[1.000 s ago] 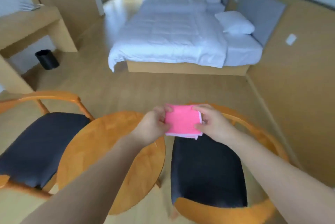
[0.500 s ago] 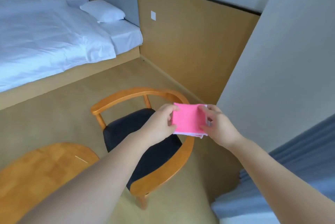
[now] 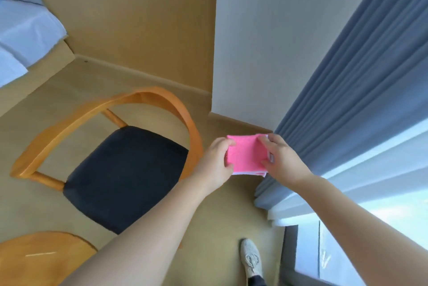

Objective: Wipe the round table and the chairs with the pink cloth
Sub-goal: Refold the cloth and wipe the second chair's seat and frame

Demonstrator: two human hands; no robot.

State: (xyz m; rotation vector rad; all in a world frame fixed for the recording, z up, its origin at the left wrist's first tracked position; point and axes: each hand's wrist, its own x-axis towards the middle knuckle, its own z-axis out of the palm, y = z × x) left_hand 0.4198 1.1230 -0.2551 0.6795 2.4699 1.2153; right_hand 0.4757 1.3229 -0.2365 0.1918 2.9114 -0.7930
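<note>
Both hands hold the folded pink cloth [image 3: 246, 155] up in the air, to the right of the chair [image 3: 111, 158] and in front of the blue-grey curtain [image 3: 352, 91]. The left hand [image 3: 216, 165] pinches its left edge, thumb on top; the right hand [image 3: 281, 161] pinches the right edge, so each grip is narrow and closed on the fabric. The fingers beneath the cloth are hidden, and only a thin white strip of its underside shows along the lower edge. The chair's dark seat is partly covered by the left forearm, and its front legs cannot be seen. Only a curved slice of the round tabletop [image 3: 39, 258] shows, cut off at the bottom left corner. A corner of the bed [image 3: 23, 35] is cut off at the left edge. One grey shoe [image 3: 251, 258] stands on the floor near the window frame, the leg above it out of view.
</note>
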